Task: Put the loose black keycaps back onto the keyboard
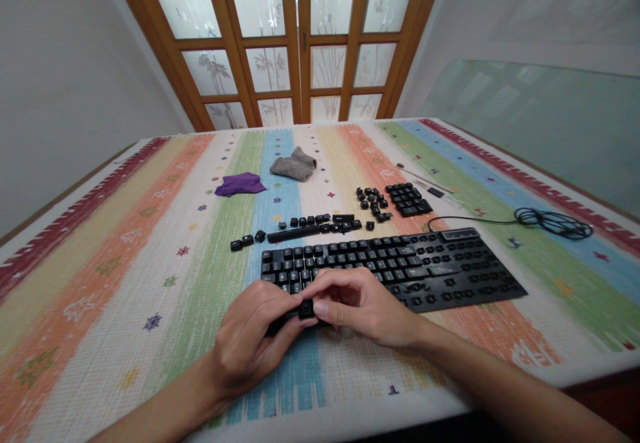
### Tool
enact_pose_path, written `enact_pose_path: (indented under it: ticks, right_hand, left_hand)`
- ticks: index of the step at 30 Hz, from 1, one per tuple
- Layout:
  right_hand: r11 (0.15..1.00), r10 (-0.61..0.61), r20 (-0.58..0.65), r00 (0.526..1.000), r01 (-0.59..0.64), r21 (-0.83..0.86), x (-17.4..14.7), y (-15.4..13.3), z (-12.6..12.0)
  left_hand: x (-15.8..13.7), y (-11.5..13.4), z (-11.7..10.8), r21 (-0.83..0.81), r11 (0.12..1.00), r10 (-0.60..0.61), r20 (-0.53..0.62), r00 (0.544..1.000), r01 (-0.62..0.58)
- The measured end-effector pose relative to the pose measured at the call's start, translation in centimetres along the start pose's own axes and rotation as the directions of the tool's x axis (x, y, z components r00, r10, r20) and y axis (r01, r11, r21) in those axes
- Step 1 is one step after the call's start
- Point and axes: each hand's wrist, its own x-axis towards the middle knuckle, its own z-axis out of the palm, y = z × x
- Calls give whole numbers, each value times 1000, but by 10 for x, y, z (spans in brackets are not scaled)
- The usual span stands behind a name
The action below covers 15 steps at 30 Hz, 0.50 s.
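A small black keycap (306, 309) is pinched between my two hands, just above the near left edge of the black keyboard (480, 283). My left hand (255, 326) grips it from the left with thumb and index finger. From the other side, the thumb and fingertips of my right hand (363, 303) close on it. The keyboard lies flat; its left and middle parts carry keycaps, while the right side and part of the front row show bare key sockets. My hands cover its lower left corner.
Loose keycaps (370, 198), a long space bar (293, 233) and a block of number keys (407, 200) lie behind the keyboard. Farther back are a purple cloth (240, 184) and a grey cloth (294, 165). A coiled cable (553, 223) and thin tools (425, 180) lie right.
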Motion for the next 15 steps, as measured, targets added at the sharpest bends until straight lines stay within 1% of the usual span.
enact_pose_path:
  ticks: [7, 15]
  right_hand:
    - [1000, -8, -3, 1000, 8, -8, 0, 1, 0]
    - [1000, 4, -9, 1000, -4, -21, -1, 1, 0]
  left_hand:
    - [0, 0, 0, 15, 1000, 14, 11, 1000, -14]
    - [-2, -2, 0, -14, 1000, 13, 19, 1000, -12]
